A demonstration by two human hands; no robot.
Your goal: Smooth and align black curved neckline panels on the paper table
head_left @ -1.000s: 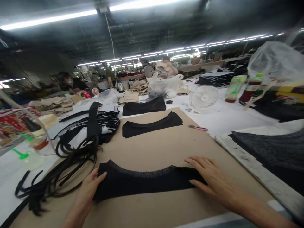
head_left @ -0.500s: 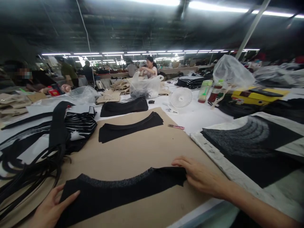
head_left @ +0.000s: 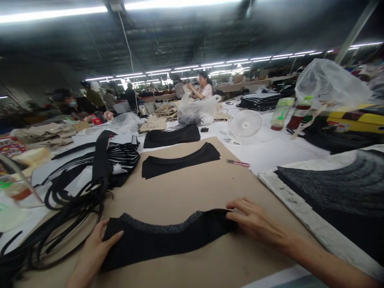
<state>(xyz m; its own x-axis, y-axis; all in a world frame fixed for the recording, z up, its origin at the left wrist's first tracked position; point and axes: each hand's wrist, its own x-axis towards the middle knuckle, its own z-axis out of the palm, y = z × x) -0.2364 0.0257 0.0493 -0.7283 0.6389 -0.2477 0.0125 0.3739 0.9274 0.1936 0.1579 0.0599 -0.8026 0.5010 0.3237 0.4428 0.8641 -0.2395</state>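
Note:
A curved black fabric piece (head_left: 168,244) lies across the brown board in front of me, with a fuzzy grey strip along its concave upper edge. At its left end, my left hand (head_left: 97,246) holds it with the thumb on top and the other fingers at the edge, partly hidden. My right hand (head_left: 255,222) pinches the opposite end, where the upper corner is folded over. Farther up the board rests a small stack of similar black pieces (head_left: 181,161), and another black stack (head_left: 171,137) sits behind it.
Loose black strips (head_left: 75,216) tangle at left beside striped stacked pieces (head_left: 123,158). A pink-handled tool (head_left: 238,163) lies near the board's (head_left: 210,188) right edge. Beyond stand a white fan (head_left: 245,125) and bottles (head_left: 282,114). Black glue-streaked sheets (head_left: 336,188) lie at right. A co-worker (head_left: 204,86) sits across.
The camera view has swung left, so the scene sits farther right. My right hand's fingers have shifted slightly over the fabric's right end; my left hand keeps its hold.

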